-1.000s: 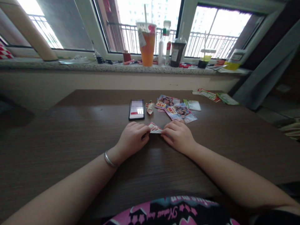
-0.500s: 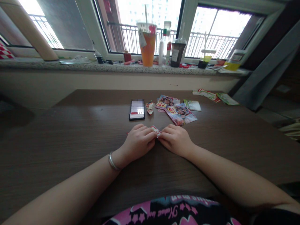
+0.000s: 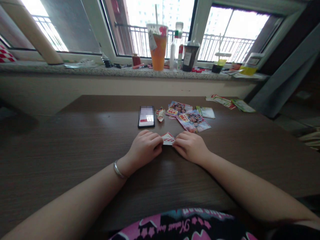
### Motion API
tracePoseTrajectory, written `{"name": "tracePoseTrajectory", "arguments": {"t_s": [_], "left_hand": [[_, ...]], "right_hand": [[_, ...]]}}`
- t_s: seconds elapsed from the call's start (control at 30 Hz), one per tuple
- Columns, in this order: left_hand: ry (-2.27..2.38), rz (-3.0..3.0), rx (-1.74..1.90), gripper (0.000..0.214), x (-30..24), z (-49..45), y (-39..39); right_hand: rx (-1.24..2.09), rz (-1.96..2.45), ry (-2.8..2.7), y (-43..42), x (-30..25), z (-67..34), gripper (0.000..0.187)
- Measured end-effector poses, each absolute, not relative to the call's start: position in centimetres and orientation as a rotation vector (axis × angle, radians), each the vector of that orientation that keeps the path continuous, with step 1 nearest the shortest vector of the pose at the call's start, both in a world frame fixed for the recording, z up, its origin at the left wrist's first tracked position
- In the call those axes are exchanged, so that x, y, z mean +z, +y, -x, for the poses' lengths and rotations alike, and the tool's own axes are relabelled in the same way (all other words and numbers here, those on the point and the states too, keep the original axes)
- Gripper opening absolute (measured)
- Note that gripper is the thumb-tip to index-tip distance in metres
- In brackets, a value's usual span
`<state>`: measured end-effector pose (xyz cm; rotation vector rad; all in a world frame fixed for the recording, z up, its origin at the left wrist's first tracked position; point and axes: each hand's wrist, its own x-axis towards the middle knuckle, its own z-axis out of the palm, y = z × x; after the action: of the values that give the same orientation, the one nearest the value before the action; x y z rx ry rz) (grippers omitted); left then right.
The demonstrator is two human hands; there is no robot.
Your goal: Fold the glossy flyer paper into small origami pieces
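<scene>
Apparently at folding step: gripping paper (image 3: 168,138) with fingers of left hand (image 3: 146,146) and right hand (image 3: 191,146); next requires even pressure.

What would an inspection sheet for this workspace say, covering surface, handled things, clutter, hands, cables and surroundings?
Surface: brown wood-grain tabletop
Handled things: small white paper piece with red print
Clutter: black rectangular phone, crumpled red-and-white paper scrap, glossy colourful printed leaflets
Hands: left hand and right hand pinch opposite sides of the paper piece
Cables: nothing seen
Surroundings: speckled grey stone windowsill with tall clear plastic cup of orange drink; grey curtain
</scene>
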<state>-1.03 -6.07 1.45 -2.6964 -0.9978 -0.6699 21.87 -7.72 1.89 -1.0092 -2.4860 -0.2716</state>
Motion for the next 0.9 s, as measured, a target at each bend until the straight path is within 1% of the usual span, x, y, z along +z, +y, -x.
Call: {"name": "tracePoseTrajectory", "arguments": {"t_s": [0.4, 0.9], "left_hand": [[-1.062, 2.651, -0.662, 0.008, 1.7, 2.1, -5.6], [-1.134, 2.634, -0.564, 0.01, 1.9, 4.0, -4.5]], "right_hand": [[-0.239, 1.186, -2.417, -7.4, 2.1, -23.3, 0.023], [-0.155, 1.258, -2.393, -6.7, 1.6, -25.0, 0.019]]}}
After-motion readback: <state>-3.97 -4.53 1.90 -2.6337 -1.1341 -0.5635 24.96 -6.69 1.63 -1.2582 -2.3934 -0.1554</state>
